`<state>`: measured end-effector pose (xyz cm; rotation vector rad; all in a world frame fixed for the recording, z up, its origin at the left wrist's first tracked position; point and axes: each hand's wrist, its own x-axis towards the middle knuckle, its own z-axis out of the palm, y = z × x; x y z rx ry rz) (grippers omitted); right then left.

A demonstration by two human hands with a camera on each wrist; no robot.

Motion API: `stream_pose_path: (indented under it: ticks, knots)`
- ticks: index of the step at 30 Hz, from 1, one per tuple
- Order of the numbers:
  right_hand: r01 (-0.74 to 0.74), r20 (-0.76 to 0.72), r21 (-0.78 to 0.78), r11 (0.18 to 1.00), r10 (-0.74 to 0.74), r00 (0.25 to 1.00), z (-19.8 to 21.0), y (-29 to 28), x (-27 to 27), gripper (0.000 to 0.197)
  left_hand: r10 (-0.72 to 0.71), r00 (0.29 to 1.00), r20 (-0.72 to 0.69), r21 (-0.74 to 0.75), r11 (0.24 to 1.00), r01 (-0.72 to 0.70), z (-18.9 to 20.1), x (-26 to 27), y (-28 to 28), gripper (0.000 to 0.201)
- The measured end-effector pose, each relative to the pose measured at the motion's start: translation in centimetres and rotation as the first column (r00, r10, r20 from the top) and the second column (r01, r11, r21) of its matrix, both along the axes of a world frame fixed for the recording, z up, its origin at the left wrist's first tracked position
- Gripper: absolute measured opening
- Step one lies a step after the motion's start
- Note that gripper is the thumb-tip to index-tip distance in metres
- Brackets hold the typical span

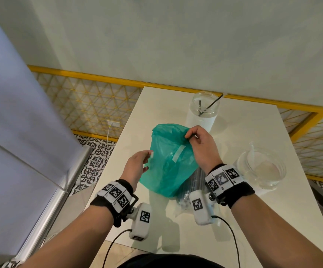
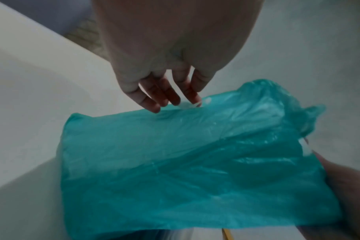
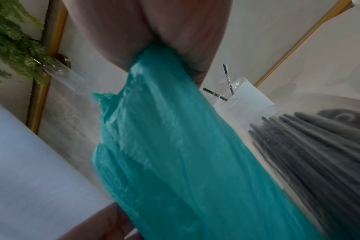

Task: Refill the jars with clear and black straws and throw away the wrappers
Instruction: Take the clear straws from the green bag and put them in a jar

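Observation:
My right hand (image 1: 189, 137) pinches the top edge of a teal plastic bag (image 1: 168, 167) and holds it up over the white table (image 1: 234, 219); the right wrist view shows the bag (image 3: 175, 154) bunched in that grip. The straight fingers of my left hand (image 1: 147, 159) touch the bag's (image 2: 185, 162) left edge, with a small white scrap at the fingertips (image 2: 154, 108). A pack of black straws (image 1: 194, 182) in clear wrap lies partly under the bag, and shows as the pack (image 3: 318, 154). A clear jar (image 1: 203, 113) holds two black straws. A second clear jar (image 1: 261, 167) looks empty.
A glass-and-metal counter edge (image 1: 60, 182) runs close on the left of the table. A yellow lattice railing (image 1: 91, 105) stands behind it. Green foliage (image 3: 14, 42) hangs at the left in the right wrist view.

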<state>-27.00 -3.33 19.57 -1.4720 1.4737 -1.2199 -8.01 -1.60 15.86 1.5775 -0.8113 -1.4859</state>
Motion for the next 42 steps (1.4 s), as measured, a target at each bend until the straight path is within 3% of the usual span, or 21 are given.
stream_pose_path:
  ticks: [7, 10, 12, 14, 16, 18, 19, 21, 22, 25, 29, 34, 37, 39, 42]
  knots:
    - [-0.023, -0.005, 0.006, 1.000, 0.023, 1.000, -0.3, 0.3, -0.2, 0.038, -0.006, 0.990, 0.142, -0.063, 0.998, 0.015, -0.5, -0.6, -0.2, 0.031]
    - [-0.012, 0.012, 0.023, 1.000, 0.012, 1.000, 0.0, 0.5, -0.2, 0.036, -0.072, 0.990, 0.122, -0.061, 0.995, 0.080, -0.7, -0.7, -0.2, 0.023]
    - [-0.024, 0.107, 0.063, 0.998, 0.017, 0.994, 0.1, 0.6, 0.0, 0.027, -0.128, 0.990, 0.057, -0.021, 0.991, 0.129, -0.9, -0.9, 0.0, 0.018]
    - [-0.077, 0.224, 0.137, 0.988, 0.045, 0.974, 0.1, 0.9, 0.4, 0.014, -0.207, 0.978, 0.011, 0.028, 0.978, 0.207, -1.4, -0.8, 0.3, 0.030]
    - [-0.100, 0.140, 0.140, 0.985, 0.080, 0.987, -0.1, 1.1, 0.5, 0.038, -0.300, 0.954, 0.006, 0.049, 0.953, 0.299, -1.9, -0.5, 0.5, 0.036]
    - [-0.082, 0.053, 0.109, 0.991, 0.077, 0.996, -0.1, 1.0, 0.6, 0.044, -0.363, 0.932, 0.003, 0.059, 0.930, 0.362, -2.5, -0.2, 0.5, 0.037]
    - [-0.065, 0.031, 0.093, 0.994, 0.062, 0.998, 0.1, 0.9, 0.6, 0.038, -0.399, 0.916, 0.039, 0.056, 0.916, 0.396, -2.3, 0.2, 0.4, 0.040]
    - [-0.034, -0.008, 0.067, 0.997, 0.035, 0.999, 0.3, 0.4, 0.6, 0.024, -0.448, 0.869, 0.212, 0.060, 0.893, 0.446, -2.8, 0.8, -0.2, 0.078]
    - [-0.032, -0.027, 0.059, 0.998, 0.033, 0.999, 0.3, 0.2, 0.6, 0.018, -0.459, 0.838, 0.295, 0.045, 0.883, 0.467, -2.9, 1.0, -0.3, 0.082]
    - [-0.057, -0.045, 0.040, 0.998, 0.059, 0.997, 0.3, -0.2, 0.7, 0.011, -0.460, 0.799, 0.387, -0.113, 0.836, 0.536, -2.2, 1.3, -0.4, 0.021]
    - [-0.117, -0.066, 0.014, 0.993, 0.118, 0.991, 0.5, -0.7, 0.7, 0.009, -0.608, 0.714, 0.348, -0.074, 0.741, 0.667, -1.7, 1.3, -0.4, 0.026]
    - [-0.159, -0.087, -0.045, 0.986, 0.154, 0.984, 0.8, -1.1, 0.0, 0.008, -0.454, 0.799, 0.395, -0.021, 0.865, 0.502, -3.5, 2.4, -0.3, 0.056]
    - [-0.177, -0.083, -0.049, 0.983, 0.172, 0.981, 0.8, -1.1, -0.5, 0.008, -0.296, 0.868, 0.398, -0.021, 0.943, 0.331, -4.9, 3.4, -0.2, 0.059]
    - [-0.192, -0.075, -0.048, 0.980, 0.188, 0.979, 0.8, -1.0, -0.7, 0.009, -0.158, 0.908, 0.389, -0.085, 0.975, 0.206, -5.0, 3.5, -0.2, 0.081]
    - [-0.203, -0.058, -0.044, 0.978, 0.200, 0.978, 1.0, -0.9, -0.7, 0.010, 0.002, 0.859, 0.511, -0.180, 0.978, 0.105, -4.3, 3.4, -0.4, 0.112]
